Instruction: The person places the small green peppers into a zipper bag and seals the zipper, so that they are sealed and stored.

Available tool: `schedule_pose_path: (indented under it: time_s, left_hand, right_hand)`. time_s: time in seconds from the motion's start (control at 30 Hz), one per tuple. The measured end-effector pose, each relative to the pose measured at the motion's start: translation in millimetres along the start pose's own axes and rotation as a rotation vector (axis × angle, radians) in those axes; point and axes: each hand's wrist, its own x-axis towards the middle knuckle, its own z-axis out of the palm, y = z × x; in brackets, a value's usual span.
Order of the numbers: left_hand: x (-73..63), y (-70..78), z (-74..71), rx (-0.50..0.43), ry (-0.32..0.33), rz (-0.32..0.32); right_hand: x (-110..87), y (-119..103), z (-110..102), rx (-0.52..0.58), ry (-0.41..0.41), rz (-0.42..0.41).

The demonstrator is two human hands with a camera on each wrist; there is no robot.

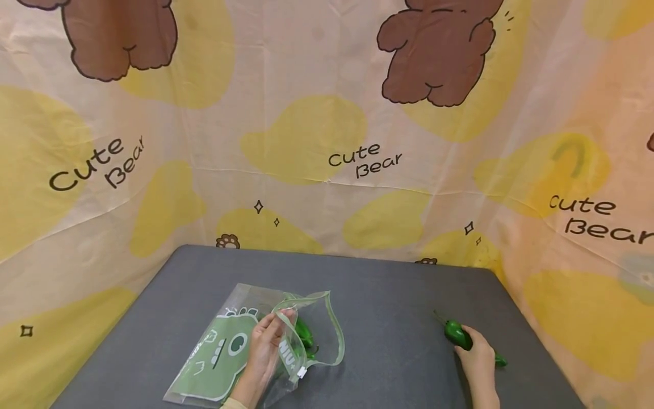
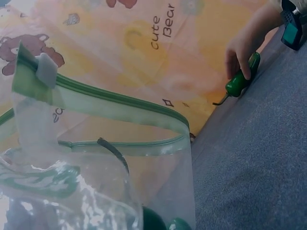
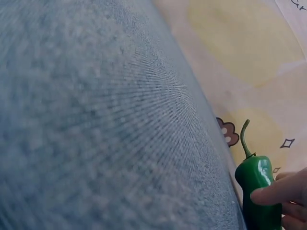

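My right hand grips a green pepper by its middle at the right side of the table. The pepper's thin curved stem points away from the hand, and its tip shows past the other side of the hand. In the right wrist view the thumb lies across the glossy pepper. My left hand pinches the rim of a clear zip bag with green edging and a green cartoon face. The bag's mouth gapes toward the right. Inside it are green peppers, partly hidden by the front wall.
A dark grey table lies under everything. Cloth printed with bears and lettering hangs along its back and sides. A white zip slider sits at the bag's near corner.
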Motion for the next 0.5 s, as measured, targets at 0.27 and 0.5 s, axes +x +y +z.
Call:
schedule_pose_path:
  time_s: [0.27,0.5]
  left_hand:
    - [-0.5,-0.3,0.1,-0.003,0.019,-0.013]
    - [0.1,-1.1,-1.6,-0.010,-0.009,0.000]
  right_hand:
    - [0.1,4.0,2.2,-0.010,-0.029,-0.039]
    - [-2.5,2.2,1.9,-0.026,0.051,-0.028]
